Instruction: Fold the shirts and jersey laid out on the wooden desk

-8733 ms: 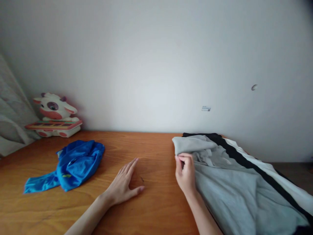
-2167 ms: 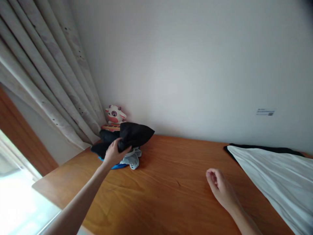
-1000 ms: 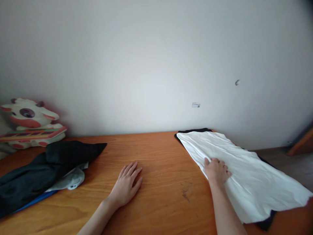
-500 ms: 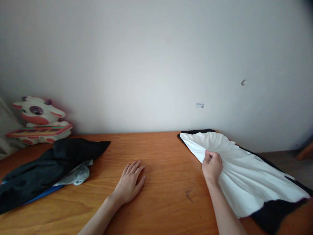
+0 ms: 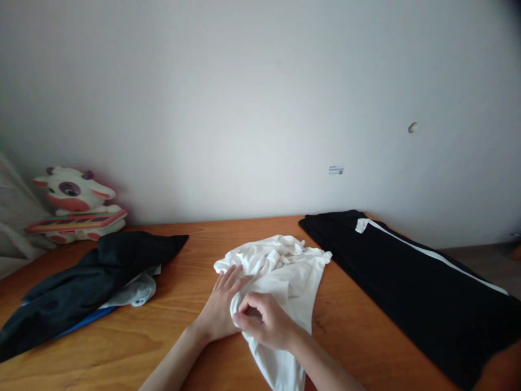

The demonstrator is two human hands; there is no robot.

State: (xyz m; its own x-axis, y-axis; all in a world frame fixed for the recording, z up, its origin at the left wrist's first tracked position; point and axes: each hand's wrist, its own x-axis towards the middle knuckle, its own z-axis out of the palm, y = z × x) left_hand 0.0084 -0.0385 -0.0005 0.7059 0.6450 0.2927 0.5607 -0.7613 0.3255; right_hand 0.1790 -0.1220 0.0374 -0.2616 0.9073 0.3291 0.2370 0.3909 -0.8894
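One crumpled white garment (image 5: 285, 266) lies mid-bench; the right hand (image 5: 266, 321) pinches its near edge, and the left hand (image 5: 222, 304) rests flat against it, fingers spread. One black garment with a white stripe (image 5: 407, 277) lies right, cut off by the frame. One dark clothes pile (image 5: 81, 282) and one cow toy (image 5: 75, 203) sit left on the wooden bench (image 5: 163, 347), against a plain white wall (image 5: 244, 108).

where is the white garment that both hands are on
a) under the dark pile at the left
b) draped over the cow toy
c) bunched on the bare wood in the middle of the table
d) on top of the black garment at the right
c: the white garment lies crumpled on the table, with the right hand pinching it and the left hand beside it, apart from the black garment.
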